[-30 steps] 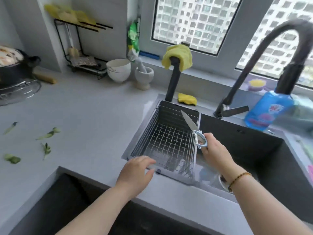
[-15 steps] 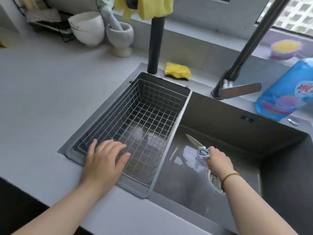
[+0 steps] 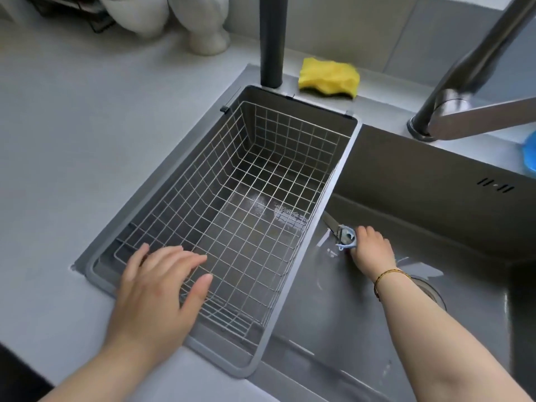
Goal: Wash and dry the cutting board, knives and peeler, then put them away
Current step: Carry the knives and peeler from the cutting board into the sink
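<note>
Two hands were in view. At lower left, the left hand (image 3: 156,288) lay over the near rim of the rectangular steel wire basket (image 3: 261,126), fingers spread and nearly straight, gripping nothing. At centre right, the right hand (image 3: 371,248) had its fingers curled round the small steel-bladed knife with a pale blue handle (image 3: 343,235), held low in the dark grey sink basin (image 3: 420,213), blade pointing toward the basket frame. The cutting board and peeler were out of view.

Judged step: start of washing the knife; no running water was visible. The next move probably called for the yellow sponge (image 3: 329,78) at upper centre and the dark metal tap (image 3: 452,105) at upper right, both within reach of the free hand.
</note>
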